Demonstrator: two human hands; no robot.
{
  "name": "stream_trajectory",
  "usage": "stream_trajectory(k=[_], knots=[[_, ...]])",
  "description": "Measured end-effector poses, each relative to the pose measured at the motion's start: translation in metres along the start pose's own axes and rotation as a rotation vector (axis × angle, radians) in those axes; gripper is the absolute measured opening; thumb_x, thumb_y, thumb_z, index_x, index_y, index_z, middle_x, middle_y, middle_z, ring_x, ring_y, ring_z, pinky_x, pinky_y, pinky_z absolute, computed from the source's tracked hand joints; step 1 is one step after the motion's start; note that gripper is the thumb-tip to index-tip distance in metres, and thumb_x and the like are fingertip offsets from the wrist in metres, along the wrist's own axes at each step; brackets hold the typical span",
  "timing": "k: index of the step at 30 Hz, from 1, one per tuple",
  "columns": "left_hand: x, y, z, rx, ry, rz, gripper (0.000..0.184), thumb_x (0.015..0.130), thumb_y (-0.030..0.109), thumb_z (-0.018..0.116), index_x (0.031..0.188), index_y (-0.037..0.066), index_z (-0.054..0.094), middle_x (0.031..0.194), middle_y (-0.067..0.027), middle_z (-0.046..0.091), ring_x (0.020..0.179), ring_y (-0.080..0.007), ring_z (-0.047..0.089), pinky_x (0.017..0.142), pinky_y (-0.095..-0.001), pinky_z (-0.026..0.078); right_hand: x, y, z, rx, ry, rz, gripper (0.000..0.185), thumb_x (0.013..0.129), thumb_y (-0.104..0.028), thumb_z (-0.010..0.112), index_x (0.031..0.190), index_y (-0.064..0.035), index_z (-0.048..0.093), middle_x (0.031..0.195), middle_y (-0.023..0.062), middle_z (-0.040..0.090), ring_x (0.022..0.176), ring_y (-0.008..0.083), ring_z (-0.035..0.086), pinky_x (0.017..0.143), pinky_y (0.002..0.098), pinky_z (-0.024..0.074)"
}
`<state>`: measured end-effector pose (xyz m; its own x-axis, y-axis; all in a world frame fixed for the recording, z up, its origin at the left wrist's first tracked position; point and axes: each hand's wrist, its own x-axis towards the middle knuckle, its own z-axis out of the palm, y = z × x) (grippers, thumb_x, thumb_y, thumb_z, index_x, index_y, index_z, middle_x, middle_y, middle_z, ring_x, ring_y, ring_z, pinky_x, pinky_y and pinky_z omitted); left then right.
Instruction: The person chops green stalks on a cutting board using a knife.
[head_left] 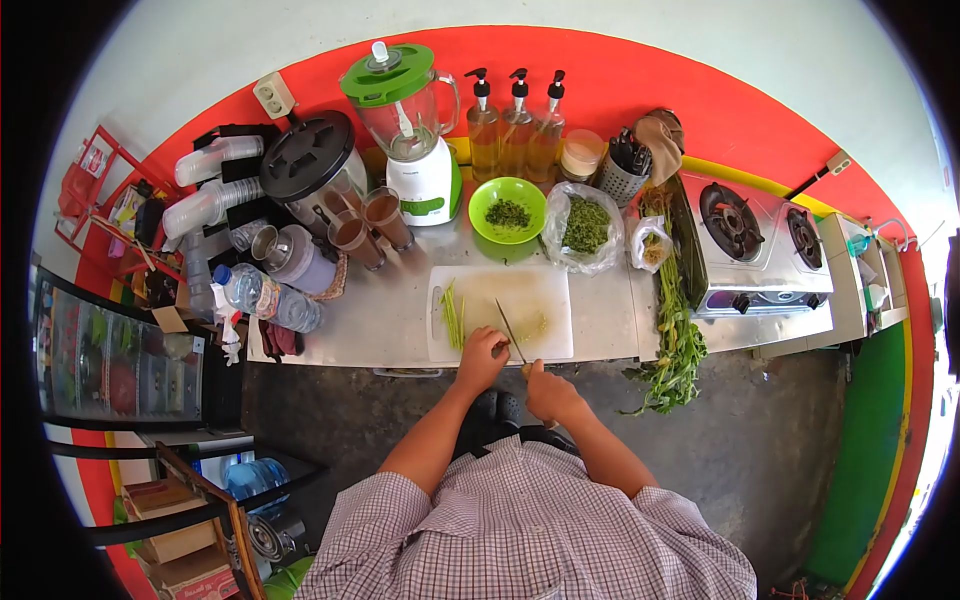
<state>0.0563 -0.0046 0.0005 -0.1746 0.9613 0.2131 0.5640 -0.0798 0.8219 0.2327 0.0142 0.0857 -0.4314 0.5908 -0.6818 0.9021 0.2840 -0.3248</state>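
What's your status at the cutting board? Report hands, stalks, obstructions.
Right hand gripping knife over cutting board. Left hand curled, contents unclear. Green stalks on board's left side. In the way: left hand, between stalks and knife.

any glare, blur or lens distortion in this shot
Head view: strong fisheye distortion, the red wall band bowed, corners black; head view: washed-out brightness along the right edge, soft sheen on the steel counter; head view: no obvious motion blur on the knife or right hand, though scraps on the chopping board look indistinct.
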Motion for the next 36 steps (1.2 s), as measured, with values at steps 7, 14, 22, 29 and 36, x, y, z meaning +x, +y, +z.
stream_trajectory(k=[7,14,22,29,36], knots=[[-0.001,0.001,-0.002,0.001,-0.03,-0.012,0.009,0.08,0.002,0.068,0.088,0.001,0.065,0.085,-0.0125,0.062,0.086,-0.0322,0.06,0.078,-0.042,0.049,0.007,-0.004,0.01,0.025,-0.005,0.023,0.076,0.088,-0.011,0.059,0.147,0.017,0.021,0.115,0.0336,0.067,0.108,0.0453,0.069,0.092,0.0507,0.0552],[0.0,0.002,-0.001,-0.023,0.002,0.025,0.008,0.08,0.001,0.066,0.088,0.001,0.063,0.084,-0.0123,0.06,0.084,-0.0314,0.058,0.075,-0.0418,0.047,0.008,0.001,0.023,0.025,0.058,0.012,0.074,0.088,-0.011,0.058,0.147,0.0162,0.022,0.115,0.0331,0.067,0.107,0.0456,0.069,0.091,0.0514,0.0553],[0.0,-0.008,-0.001,-0.01,-0.009,0.031,0.01,0.08,-0.003,0.063,0.089,0.001,0.063,0.081,-0.0115,0.058,0.08,-0.0293,0.056,0.073,-0.0401,0.047,0.012,0.012,0.028,0.113,0.132,-0.076,0.079,0.091,-0.02,0.061,0.15,0.0125,0.02,0.102,0.0307,0.07,0.098,0.0459,0.071,0.086,0.053,0.0566],[0.002,-0.002,-0.006,-0.124,-0.016,-0.075,0.007,0.082,-0.001,0.069,0.088,0.0,0.066,0.08,-0.0086,0.058,0.071,-0.0212,0.056,0.065,-0.0331,0.047,0.014,0.013,0.037,0.122,0.121,-0.08,0.075,0.092,-0.021,0.062,0.148,0.0126,0.025,0.103,0.0309,0.07,0.097,0.0462,0.071,0.086,0.053,0.0567],[0.002,-0.008,-0.003,-0.09,-0.013,-0.071,0.009,0.08,0.0,0.073,0.088,-0.001,0.069,0.08,-0.0082,0.059,0.072,-0.0201,0.056,0.066,-0.032,0.047,0.012,0.007,0.028,0.234,0.091,-0.088,0.076,0.091,-0.022,0.062,0.148,0.0124,0.025,0.107,0.0332,0.068,0.1,0.0476,0.07,0.087,0.0538,0.0562]])
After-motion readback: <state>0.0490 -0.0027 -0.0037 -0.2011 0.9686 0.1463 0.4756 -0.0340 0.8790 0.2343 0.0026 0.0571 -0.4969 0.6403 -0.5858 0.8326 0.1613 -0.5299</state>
